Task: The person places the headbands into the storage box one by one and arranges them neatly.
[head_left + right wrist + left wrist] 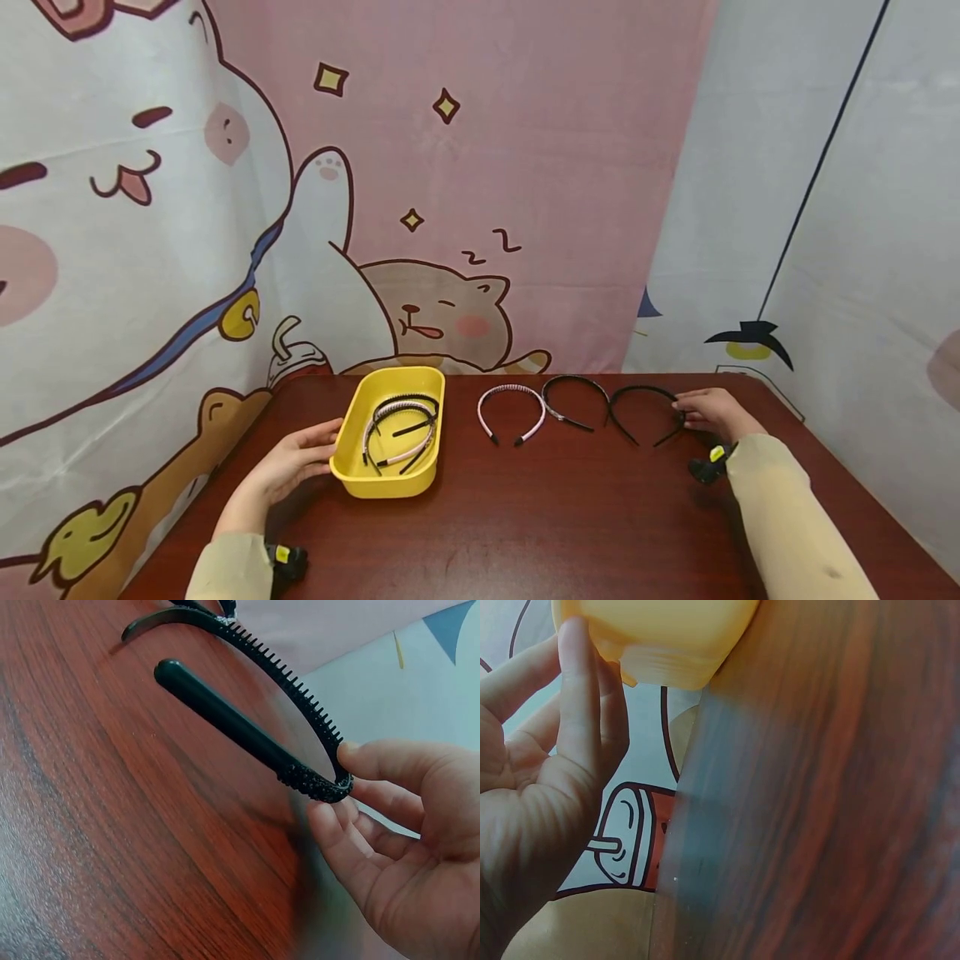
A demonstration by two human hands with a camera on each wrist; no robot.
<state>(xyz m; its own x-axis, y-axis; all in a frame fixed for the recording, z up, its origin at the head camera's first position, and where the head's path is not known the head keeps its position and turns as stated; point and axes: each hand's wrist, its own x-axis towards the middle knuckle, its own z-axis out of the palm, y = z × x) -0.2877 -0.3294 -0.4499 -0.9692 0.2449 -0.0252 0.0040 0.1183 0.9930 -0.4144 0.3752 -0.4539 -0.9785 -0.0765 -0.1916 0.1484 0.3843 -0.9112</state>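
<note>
A yellow plastic basin [387, 488] stands on the left of the table with black and pink headbands [406, 457] in it. My left hand [300, 458] rests against the basin's left outer side, its fingers fairly straight. In the left wrist view, fingertips touch the basin wall [667, 645]. At the right, my right hand [712, 410] pinches one end side of a black headband [624, 429]. The right wrist view shows this headband's comb teeth [289, 675] and textured band between thumb and fingers, tilted over the table.
Left of the held headband, a pink headband [534, 429] and another black headband [573, 422] lie in a row near the back. The dark red wooden table [525, 525] meets a cartoon-printed cloth [570, 208] at its back and sides.
</note>
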